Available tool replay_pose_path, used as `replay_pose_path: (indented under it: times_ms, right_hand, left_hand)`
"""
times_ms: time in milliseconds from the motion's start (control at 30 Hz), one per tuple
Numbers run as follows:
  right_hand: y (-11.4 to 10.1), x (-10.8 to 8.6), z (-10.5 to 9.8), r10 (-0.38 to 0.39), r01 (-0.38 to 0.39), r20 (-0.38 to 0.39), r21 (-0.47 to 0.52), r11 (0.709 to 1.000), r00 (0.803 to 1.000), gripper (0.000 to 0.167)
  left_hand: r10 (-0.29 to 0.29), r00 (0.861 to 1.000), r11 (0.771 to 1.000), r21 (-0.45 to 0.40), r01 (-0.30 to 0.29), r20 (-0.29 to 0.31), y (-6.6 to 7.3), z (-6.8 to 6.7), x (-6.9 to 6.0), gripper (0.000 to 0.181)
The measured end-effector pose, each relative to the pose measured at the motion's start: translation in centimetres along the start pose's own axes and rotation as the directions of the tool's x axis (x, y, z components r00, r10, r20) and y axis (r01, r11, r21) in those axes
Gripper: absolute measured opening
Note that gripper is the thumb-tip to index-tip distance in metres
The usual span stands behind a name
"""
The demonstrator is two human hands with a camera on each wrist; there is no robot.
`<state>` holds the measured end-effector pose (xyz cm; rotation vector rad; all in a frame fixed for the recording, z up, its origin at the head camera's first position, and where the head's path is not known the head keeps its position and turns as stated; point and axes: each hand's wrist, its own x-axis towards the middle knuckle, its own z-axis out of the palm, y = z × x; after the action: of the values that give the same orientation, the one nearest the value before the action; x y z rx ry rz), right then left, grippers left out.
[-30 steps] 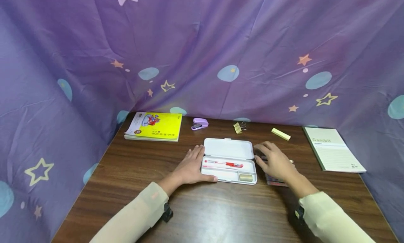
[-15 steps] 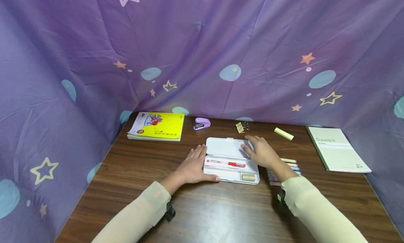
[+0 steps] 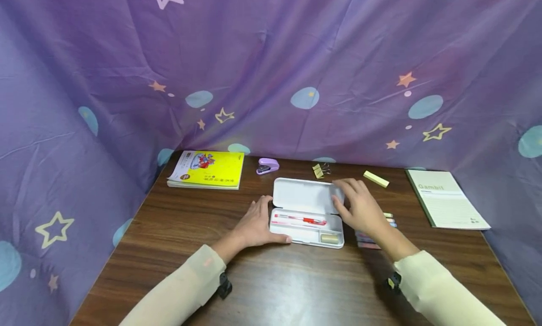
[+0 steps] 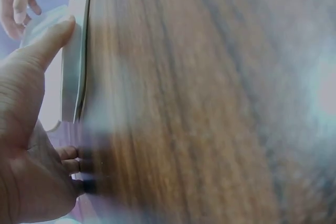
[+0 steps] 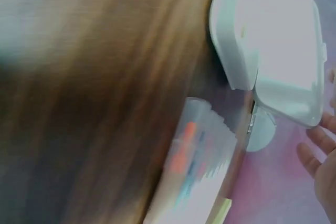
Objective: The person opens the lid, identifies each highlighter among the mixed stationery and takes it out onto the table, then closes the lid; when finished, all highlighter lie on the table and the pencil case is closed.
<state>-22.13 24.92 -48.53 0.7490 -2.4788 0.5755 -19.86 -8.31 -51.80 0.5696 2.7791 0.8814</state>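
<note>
A white pencil case point(image 3: 306, 243) lies unfolded on the table, its lid point(image 3: 302, 194) tilted up a little at the back. Inside are a red pen point(image 3: 302, 219) and a small beige block point(image 3: 329, 238) in the front right compartment. My left hand point(image 3: 252, 225) rests against the left end, thumb on the front wall and fingers spread along the side. At the lid's right edge is my right hand point(image 3: 362, 208), fingers extended; in the right wrist view its fingertips point(image 5: 316, 137) touch or nearly touch the lid corner. Part of that edge is hidden.
A clear pack of coloured pens point(image 3: 367, 240) lies partly under my right forearm. Along the back are a yellow book point(image 3: 211, 170), a purple stapler point(image 3: 268, 165), binder clips point(image 3: 321, 170) and a yellow stick point(image 3: 376, 178). A notebook point(image 3: 449, 201) lies at the right, before a purple curtain.
My right hand has moved from over the pen pack to the lid, over its right part, then back to its right edge. The lid has risen slightly. My left hand stays at the case.
</note>
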Motion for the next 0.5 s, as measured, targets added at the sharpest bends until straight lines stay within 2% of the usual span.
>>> replay_pose_path:
  times_ms: [133,233,300,367,500]
  right_hand:
    - [-0.6,-1.1,-0.2,-0.085,0.085,-0.06,0.006,0.996,0.995,0.043]
    - [-1.4,-1.8,-0.2,-0.156,0.157,-0.054,0.016,0.988,0.986,0.042]
    - [-2.3,-2.2,-0.1,-0.201,0.201,-0.008,0.008,0.979,0.979,0.041]
    - [-3.1,-2.7,0.1,-0.225,0.226,0.071,-0.01,0.974,0.972,0.04]
    - [-4.6,-3.3,0.9,-0.184,0.206,0.249,-0.066,0.976,0.951,0.056]
  left_hand:
    - [-0.034,0.999,0.999,0.003,0.034,-0.024,0.1,0.2,-0.3,0.127]
    - [-0.047,0.998,0.999,0.008,0.047,-0.034,0.2,0.3,-0.5,0.128]
    - [-0.056,0.998,0.998,0.01,0.057,-0.032,0.3,0.2,-0.6,0.13]
    - [-0.061,0.998,0.998,0.011,0.062,-0.025,0.4,0.2,-0.7,0.132]
    - [-0.044,0.999,0.999,-0.008,0.044,-0.01,0.6,-0.1,-0.8,0.132]
